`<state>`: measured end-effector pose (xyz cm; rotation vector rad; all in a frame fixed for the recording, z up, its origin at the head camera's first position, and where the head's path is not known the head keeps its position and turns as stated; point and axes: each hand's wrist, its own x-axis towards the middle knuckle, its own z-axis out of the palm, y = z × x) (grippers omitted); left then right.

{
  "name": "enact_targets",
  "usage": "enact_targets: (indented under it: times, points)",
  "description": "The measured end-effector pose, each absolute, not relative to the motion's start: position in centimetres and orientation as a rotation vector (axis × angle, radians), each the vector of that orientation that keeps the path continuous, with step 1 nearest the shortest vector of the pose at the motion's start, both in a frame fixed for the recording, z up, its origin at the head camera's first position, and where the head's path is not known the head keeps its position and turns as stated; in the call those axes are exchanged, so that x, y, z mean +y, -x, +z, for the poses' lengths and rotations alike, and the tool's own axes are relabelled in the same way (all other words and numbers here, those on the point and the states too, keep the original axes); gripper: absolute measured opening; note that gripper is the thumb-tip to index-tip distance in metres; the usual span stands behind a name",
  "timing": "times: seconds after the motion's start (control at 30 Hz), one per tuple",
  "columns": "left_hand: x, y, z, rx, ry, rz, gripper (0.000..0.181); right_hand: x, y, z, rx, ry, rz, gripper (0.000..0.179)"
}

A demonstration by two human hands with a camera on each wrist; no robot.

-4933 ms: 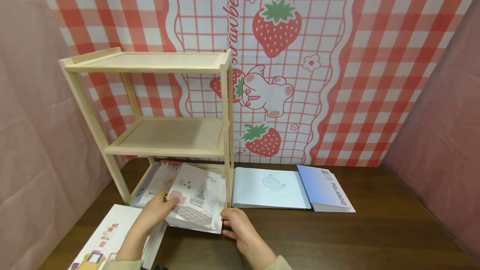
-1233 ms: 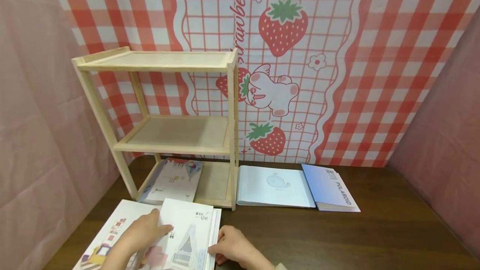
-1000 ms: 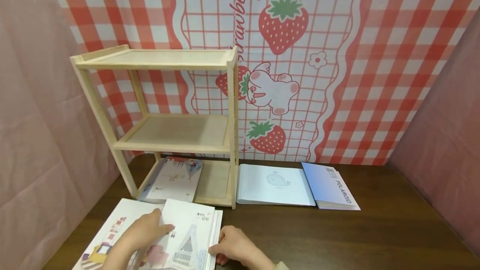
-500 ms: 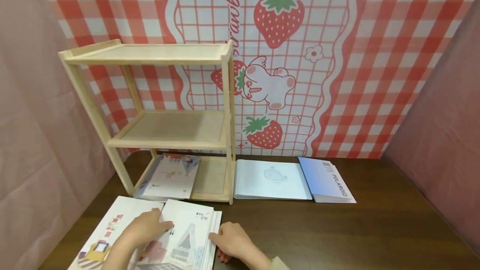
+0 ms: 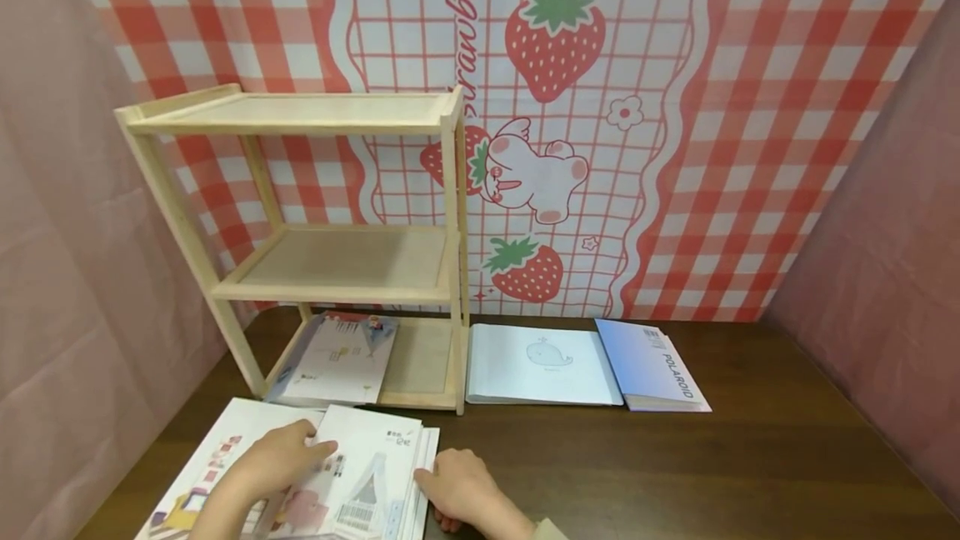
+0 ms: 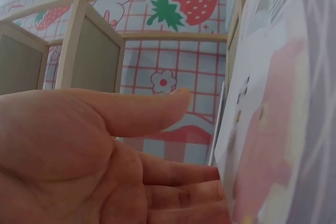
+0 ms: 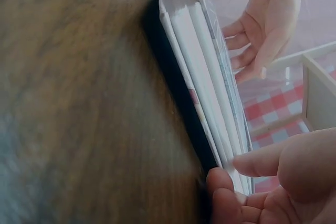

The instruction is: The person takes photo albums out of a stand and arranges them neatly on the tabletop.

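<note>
Near the front of the table lies a thick white photo album (image 5: 367,457) with a grey building and a barcode on its cover. My left hand (image 5: 277,461) reaches over another white album (image 5: 232,423) with a train picture and touches the thick album's left side, fingers extended, thumb held out over the cover. At the right edge, my right hand (image 5: 465,486) pinches the thick album between thumb and curled fingers. The right wrist view shows its page edges (image 7: 197,61) between the covers, with the right thumb (image 7: 262,161) against them. The fingers' undersides are partly hidden.
A three-tier wooden rack (image 5: 337,294) stands behind, with a pale album (image 5: 345,369) on the left of its bottom shelf. Right of the rack lie a whale-cover album (image 5: 540,365) and a blue POLAROID album (image 5: 652,369). Checked cloth hangs behind.
Since the earliest frame, both hands have brought the thick album from the bottom shelf to the table's front, uncovering the pale album there. Over the last second the hands have barely moved.
</note>
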<state>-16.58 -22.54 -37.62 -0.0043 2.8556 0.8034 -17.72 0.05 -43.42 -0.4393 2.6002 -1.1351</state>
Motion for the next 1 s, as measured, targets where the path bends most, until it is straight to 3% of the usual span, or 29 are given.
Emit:
enact_targets:
  times: [0.57,1.0]
  points:
    - [-22.91,16.52,-37.34,2.871,0.003,0.804,0.05,-0.33,17.71,-43.46,2.666,0.443,-1.084,0.044]
    - [-22.65,16.18,-37.11,2.867,0.007,0.742,0.061,-0.23,17.86,-43.82,2.668,0.45,-1.201,0.033]
